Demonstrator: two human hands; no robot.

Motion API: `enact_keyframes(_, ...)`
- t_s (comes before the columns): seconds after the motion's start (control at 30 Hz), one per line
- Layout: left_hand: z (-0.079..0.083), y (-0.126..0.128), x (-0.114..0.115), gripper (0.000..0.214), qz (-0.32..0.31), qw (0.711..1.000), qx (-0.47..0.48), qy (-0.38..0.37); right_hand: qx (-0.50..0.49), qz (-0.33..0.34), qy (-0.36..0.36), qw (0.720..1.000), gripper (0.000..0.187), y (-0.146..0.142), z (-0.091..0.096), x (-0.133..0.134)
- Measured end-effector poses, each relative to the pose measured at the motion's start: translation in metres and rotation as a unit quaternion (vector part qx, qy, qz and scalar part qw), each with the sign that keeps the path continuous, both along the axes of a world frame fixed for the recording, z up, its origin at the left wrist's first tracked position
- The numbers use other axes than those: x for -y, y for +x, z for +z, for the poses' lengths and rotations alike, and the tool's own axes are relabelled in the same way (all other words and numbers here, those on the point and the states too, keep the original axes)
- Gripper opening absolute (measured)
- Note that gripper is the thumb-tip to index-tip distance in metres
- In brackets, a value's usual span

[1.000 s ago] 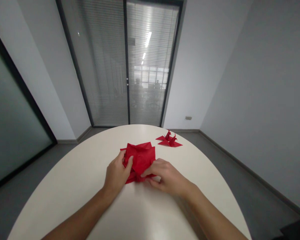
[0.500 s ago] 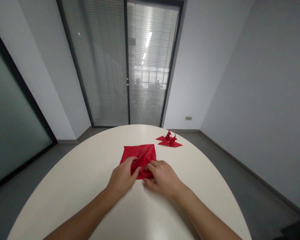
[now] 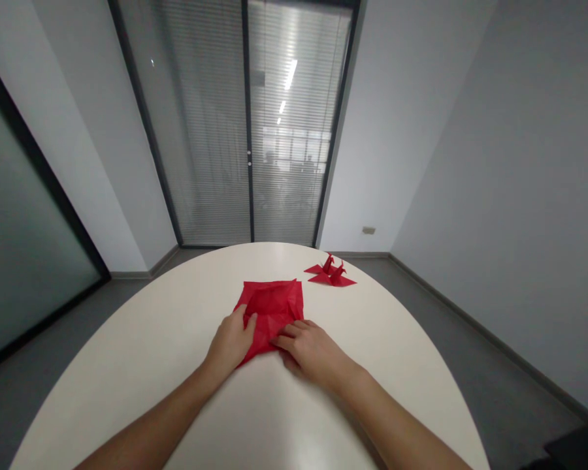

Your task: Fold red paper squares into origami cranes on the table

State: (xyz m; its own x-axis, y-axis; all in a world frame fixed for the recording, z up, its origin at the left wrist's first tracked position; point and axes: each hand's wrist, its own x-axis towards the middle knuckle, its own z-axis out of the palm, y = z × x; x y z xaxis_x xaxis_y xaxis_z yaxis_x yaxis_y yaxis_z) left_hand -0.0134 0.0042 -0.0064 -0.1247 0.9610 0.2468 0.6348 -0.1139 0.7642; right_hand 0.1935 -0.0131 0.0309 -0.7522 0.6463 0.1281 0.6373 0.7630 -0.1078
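A creased sheet of red paper lies on the table in front of me, its near part partly unfolded and its surface wrinkled. My left hand grips the paper's left edge, the thumb on top and the fingers along the side. At the near right corner, my right hand has its fingers bent over the paper, with the thumb low near the tabletop. The fingertips of the right hand are partly hidden. Beyond the sheet to the right stand two red folded paper cranes, close together with wings spread.
The round white table has its curved far edge just behind the cranes. A glass partition with blinds stands past it. A dark object shows at the lower right corner, too cropped to name.
My left hand has moved left to the paper's edge, and the paper's near left part has spread outward. The right hand stays close to the near right corner. The cranes have not moved.
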Motion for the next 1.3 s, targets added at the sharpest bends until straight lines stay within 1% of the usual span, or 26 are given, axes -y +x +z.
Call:
enact_keyframes(0.13, -0.005, -0.004, -0.008, 0.03, -0.013, 0.996, 0.084, 0.029, -0.057, -0.013, -0.033, 0.998, 0.036, 0.011, -0.005, -0.004)
enact_keyframes(0.2, -0.007, -0.007, -0.011, 0.032, -0.016, 0.995, 0.091, 0.027, -0.066, -0.012, -0.04, 0.997, 0.033, 0.013, -0.006, -0.006)
enact_keyframes(0.37, -0.015, -0.021, -0.021, 0.032, 0.006, 0.999, 0.02, 0.029, -0.09, -0.031, -0.043, 0.995, 0.027, 0.013, -0.002, -0.006)
enact_keyframes(0.47, -0.019, -0.028, -0.028, 0.029, 0.004, 0.999, -0.023, 0.024, -0.084, -0.051, -0.043, 0.994, 0.025, 0.011, 0.004, -0.004)
enact_keyframes(0.5, -0.02, -0.029, -0.03, 0.028, 0.002, 0.999, -0.027, 0.02, -0.081, -0.066, -0.043, 0.994, 0.027, 0.011, 0.006, -0.003)
enact_keyframes(0.57, -0.021, -0.032, -0.034, 0.027, -0.002, 1.0, -0.028, 0.013, -0.082, -0.104, -0.049, 0.99, 0.039, 0.01, 0.008, -0.003)
enact_keyframes(0.63, -0.022, -0.034, -0.038, 0.026, -0.001, 1.0, -0.026, 0.007, -0.093, -0.124, -0.065, 0.986, 0.048, 0.01, 0.007, -0.006)
enact_keyframes(0.67, -0.022, -0.034, -0.04, 0.026, 0.003, 1.0, -0.025, 0.002, -0.099, -0.12, -0.072, 0.985, 0.046, 0.011, 0.006, -0.007)
enact_keyframes(0.73, -0.022, -0.036, -0.044, 0.026, 0.009, 1.0, -0.017, -0.01, -0.112, -0.096, -0.068, 0.987, 0.028, 0.013, 0.002, -0.011)
enact_keyframes(0.77, -0.023, -0.037, -0.046, 0.027, 0.008, 1.0, -0.01, -0.016, -0.116, -0.087, -0.059, 0.988, 0.027, 0.014, -0.001, -0.013)
enact_keyframes(0.83, -0.023, -0.038, -0.049, 0.026, 0.01, 1.0, 0.01, -0.025, -0.116, -0.087, -0.054, 0.988, 0.046, 0.017, -0.007, -0.017)
enact_keyframes(0.87, -0.024, -0.038, -0.05, 0.025, 0.014, 0.999, 0.023, -0.03, -0.11, -0.093, -0.062, 0.988, 0.053, 0.019, -0.01, -0.019)
enact_keyframes(0.93, -0.025, -0.038, -0.052, 0.025, 0.017, 0.998, 0.055, -0.04, -0.094, -0.113, -0.082, 0.986, 0.062, 0.021, -0.016, -0.021)
enact_keyframes(1.0, -0.027, -0.038, -0.054, 0.032, 0.014, 0.995, 0.085, -0.051, -0.08, -0.137, -0.103, 0.982, 0.069, 0.022, -0.021, -0.024)
enact_keyframes(1.07, -0.027, -0.038, -0.054, 0.035, 0.018, 0.993, 0.097, -0.058, -0.069, -0.153, -0.119, 0.979, 0.071, 0.021, -0.023, -0.026)
enact_keyframes(1.13, -0.025, -0.037, -0.053, 0.036, 0.028, 0.994, 0.089, -0.056, -0.059, -0.159, -0.128, 0.977, 0.07, 0.019, -0.024, -0.029)
enact_keyframes(1.23, -0.018, -0.036, -0.048, 0.038, 0.029, 0.998, 0.042, -0.041, -0.045, -0.166, -0.128, 0.977, 0.067, 0.015, -0.024, -0.033)
enact_keyframes(1.3, -0.011, -0.034, -0.041, 0.043, 0.028, 0.999, -0.015, -0.041, -0.041, -0.17, -0.125, 0.977, 0.065, 0.013, -0.024, -0.035)
